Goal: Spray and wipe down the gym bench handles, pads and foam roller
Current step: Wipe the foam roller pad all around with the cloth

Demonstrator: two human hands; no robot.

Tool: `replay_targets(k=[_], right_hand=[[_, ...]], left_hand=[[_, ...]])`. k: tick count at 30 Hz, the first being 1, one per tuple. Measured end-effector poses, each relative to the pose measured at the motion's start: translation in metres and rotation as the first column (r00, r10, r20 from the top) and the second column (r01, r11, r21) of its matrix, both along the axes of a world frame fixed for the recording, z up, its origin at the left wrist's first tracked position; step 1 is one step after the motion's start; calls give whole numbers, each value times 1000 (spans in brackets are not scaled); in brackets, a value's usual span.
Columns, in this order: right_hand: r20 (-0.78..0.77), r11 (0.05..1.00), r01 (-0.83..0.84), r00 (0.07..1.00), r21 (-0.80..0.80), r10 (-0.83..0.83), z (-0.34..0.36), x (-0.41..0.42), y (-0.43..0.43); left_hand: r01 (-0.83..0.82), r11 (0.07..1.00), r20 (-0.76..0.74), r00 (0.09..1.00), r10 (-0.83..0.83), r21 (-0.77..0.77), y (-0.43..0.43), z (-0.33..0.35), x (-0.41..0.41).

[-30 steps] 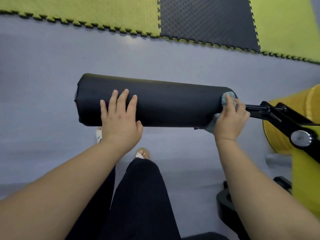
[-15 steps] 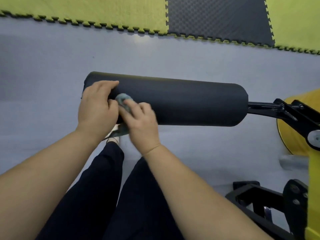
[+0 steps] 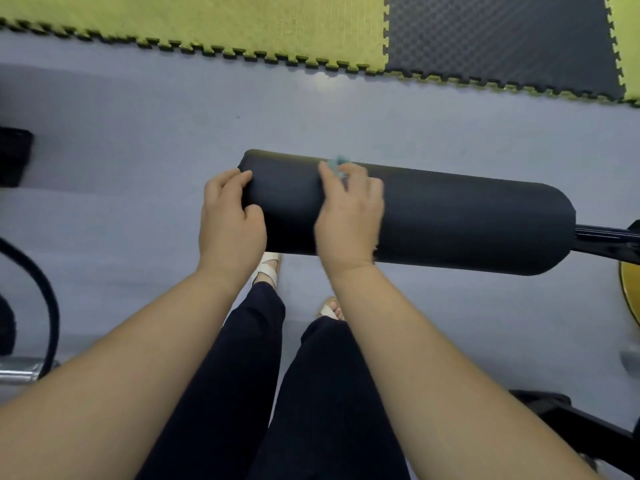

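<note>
Head view, items as I log them:

- Foam roller (image 3: 450, 220): black, lying left to right at mid-frame, carried on a black bar (image 3: 606, 237) at its right end.
- Left hand (image 3: 230, 216): clamped round the roller's left end, fingers curled over the top. A second ago it lay flat further along the near face; I read the new grip as bracing against spin.
- Right hand (image 3: 349, 216): fingers bent over the cloth (image 3: 337, 164), pressing it onto the roller's top, just right of the left hand. Slightly blurred.
- Cloth: teal, only a tuft showing past the fingertips. A second ago it was at the roller's right end, then hard against the left hand; now it sits a little back to the right.
- Judgement: one full-length pass is made and a return stroke is under way, so the roller is partly wiped. Handles and pads are not in view.
- Interlocking floor mats (image 3: 242, 26): yellow and grey, far side.
</note>
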State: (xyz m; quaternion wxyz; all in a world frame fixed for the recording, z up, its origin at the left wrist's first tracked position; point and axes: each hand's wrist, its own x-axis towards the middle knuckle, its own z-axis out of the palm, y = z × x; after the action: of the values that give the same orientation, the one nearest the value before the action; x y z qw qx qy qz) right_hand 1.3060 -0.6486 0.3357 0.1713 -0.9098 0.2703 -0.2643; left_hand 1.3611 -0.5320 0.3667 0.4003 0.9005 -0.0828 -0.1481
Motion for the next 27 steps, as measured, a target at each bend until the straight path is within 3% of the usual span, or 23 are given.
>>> replay_targets(k=[4, 8, 12, 15, 17, 20, 24, 27], right_hand=[[-80, 973, -230, 970, -6, 229, 3, 32, 45], [-104, 910, -401, 914, -100, 392, 3, 2, 3], [-169, 993, -37, 985, -111, 18, 7, -59, -77], [-302, 979, 204, 934, 8, -192, 19, -77, -102], [-337, 963, 267, 911, 41, -239, 23, -65, -95], [-323, 989, 140, 939, 51, -116, 25, -20, -59], [-327, 981, -189, 925, 51, 195, 21, 23, -3], [-269, 967, -256, 931, 1, 247, 19, 8, -21]], left_hand=[[20, 1000, 27, 999, -19, -22, 4, -3, -4], [35, 999, 35, 999, -35, 18, 13, -6, -14], [-10, 999, 64, 998, 8, 34, 13, -10, -36], [-56, 995, 59, 997, 52, 83, 10, -14, -42], [-55, 985, 46, 998, 49, 161, 6, -12, -45], [25, 952, 173, 982, -81, 304, -4, -7, -43], [229, 917, 249, 915, -317, 326, -21, -4, -30], [338, 877, 281, 854, -438, 341, -30, -4, -29]])
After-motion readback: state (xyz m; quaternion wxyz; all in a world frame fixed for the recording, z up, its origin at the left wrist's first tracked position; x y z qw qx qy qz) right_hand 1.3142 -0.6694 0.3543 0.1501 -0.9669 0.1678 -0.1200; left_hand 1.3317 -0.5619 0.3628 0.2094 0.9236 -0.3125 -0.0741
